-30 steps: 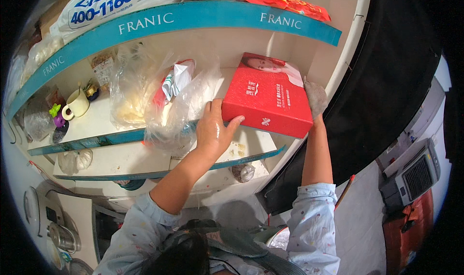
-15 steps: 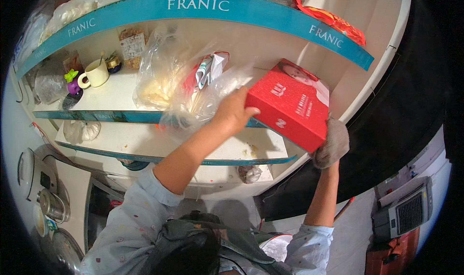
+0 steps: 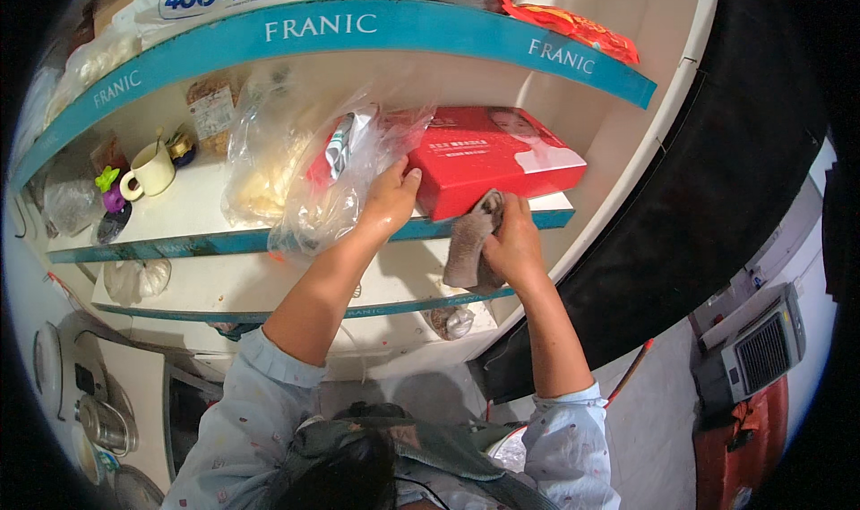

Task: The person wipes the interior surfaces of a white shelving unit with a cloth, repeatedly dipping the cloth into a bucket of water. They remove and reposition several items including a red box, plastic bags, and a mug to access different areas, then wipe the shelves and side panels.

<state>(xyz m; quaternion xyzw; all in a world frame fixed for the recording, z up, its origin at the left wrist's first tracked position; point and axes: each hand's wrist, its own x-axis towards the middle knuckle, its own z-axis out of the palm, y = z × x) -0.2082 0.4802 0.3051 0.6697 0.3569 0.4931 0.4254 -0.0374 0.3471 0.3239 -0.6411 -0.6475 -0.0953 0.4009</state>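
Centre frame: left hand (image 3: 391,198), fingers flat, steadies red box (image 3: 488,156) on shelf (image 3: 197,214); right hand (image 3: 512,241) grips grey cloth (image 3: 468,246) beneath for wiping.

Both arms raised, fingers (image 3: 405,180) curled.

Taking the cream mug (image 3: 152,170) on the white shelf (image 3: 193,210) as the anchor: a green and purple toy (image 3: 111,190) sits just to its left, and a small gold-lidded jar (image 3: 182,148) is right behind it. To its right are crinkly clear plastic bags (image 3: 269,165). One shelf up, way off to the right, lies an orange-red snack packet (image 3: 573,26). Below the mug, a steel kettle (image 3: 103,425).
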